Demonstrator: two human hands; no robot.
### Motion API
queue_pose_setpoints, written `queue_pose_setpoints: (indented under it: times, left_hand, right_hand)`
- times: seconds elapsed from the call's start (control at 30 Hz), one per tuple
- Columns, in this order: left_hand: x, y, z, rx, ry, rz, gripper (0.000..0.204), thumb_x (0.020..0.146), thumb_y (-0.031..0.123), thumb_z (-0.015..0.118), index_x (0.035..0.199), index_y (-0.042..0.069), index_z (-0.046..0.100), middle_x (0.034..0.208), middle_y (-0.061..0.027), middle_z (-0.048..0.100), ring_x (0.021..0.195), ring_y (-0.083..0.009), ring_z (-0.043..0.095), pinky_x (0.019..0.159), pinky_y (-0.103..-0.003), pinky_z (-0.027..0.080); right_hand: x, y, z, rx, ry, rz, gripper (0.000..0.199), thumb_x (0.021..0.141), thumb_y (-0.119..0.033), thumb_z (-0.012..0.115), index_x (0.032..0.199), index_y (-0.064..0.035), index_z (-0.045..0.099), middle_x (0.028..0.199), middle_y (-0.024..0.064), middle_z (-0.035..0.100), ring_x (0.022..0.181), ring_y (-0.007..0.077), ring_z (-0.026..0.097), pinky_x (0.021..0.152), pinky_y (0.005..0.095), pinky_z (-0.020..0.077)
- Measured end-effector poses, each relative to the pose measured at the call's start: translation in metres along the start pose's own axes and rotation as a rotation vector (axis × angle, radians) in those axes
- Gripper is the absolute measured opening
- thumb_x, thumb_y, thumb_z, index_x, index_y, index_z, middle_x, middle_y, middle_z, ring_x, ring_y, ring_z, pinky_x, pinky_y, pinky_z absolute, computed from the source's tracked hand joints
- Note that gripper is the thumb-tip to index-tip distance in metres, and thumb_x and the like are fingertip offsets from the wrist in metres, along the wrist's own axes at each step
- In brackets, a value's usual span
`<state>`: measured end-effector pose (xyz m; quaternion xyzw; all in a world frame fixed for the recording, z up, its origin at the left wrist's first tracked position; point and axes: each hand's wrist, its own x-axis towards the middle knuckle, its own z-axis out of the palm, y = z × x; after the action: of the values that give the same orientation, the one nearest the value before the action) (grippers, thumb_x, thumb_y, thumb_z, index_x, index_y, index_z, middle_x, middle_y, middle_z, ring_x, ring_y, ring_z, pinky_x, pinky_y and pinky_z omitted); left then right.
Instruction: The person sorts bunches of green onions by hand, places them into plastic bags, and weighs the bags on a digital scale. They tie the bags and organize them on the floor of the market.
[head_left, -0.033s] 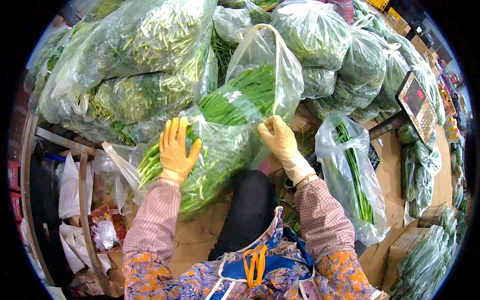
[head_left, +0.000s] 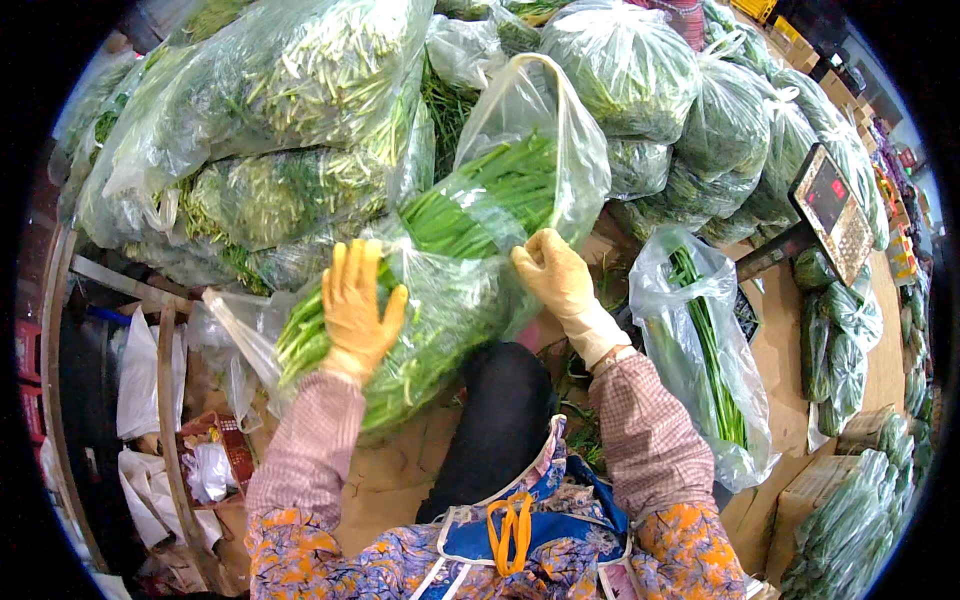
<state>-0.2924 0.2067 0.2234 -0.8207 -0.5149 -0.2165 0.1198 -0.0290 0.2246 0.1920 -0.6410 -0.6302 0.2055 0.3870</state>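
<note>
A large clear plastic bag holds long green leafy stalks, and lies slanted over my knee. My left hand, in a yellow glove, rests flat with its fingers spread on the bag's left part, beside the pale stalk ends. Gloved as well, my right hand has its fingers pinched together on the bag's edge at the right side. One bag handle stands up in a loop at the far end; the other trails off at the left. To the right lies a second clear bag with a few long green stalks.
Big bags of greens are heaped along the far left, and tied bags at the far right. A scale with a display stands at right. Left are a wooden rail and a red crate.
My left hand has shifted slightly down and to the right over the bag. My right hand has moved a little left, still pinching, and the bag's upper part has shifted slightly.
</note>
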Motion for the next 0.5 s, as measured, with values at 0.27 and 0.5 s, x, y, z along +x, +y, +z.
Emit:
queue_pose_setpoints:
  times: [0.27, 0.5]
  left_hand:
    - [0.007, 0.102, 0.052, -0.134, -0.217, 0.009, 0.071, 0.083, 0.038, 0.050, 0.139, 0.003, 0.021, 0.142, -0.0151, 0.025, 0.134, -0.0279, 0.018, 0.108, -0.042, 0.013]
    - [0.012, 0.082, 0.070, -0.050, -0.217, 0.032, 0.076, 0.084, 0.045, 0.047, 0.141, 0.007, 0.015, 0.146, -0.0108, 0.019, 0.136, -0.0235, 0.014, 0.109, -0.039, 0.010]
  right_hand:
    - [0.009, -0.016, -0.003, -0.547, -0.263, -0.165, 0.037, 0.082, -0.038, 0.053, 0.084, -0.0012, 0.058, 0.076, 0.0164, 0.063, 0.075, 0.0322, 0.062, 0.067, 0.0394, 0.0488]
    - [0.052, 0.007, -0.020, -1.006, -0.429, -0.415, 0.025, 0.084, -0.028, 0.051, 0.080, -0.0083, 0.065, 0.074, 0.0094, 0.066, 0.071, 0.0253, 0.066, 0.059, 0.0368, 0.0514]
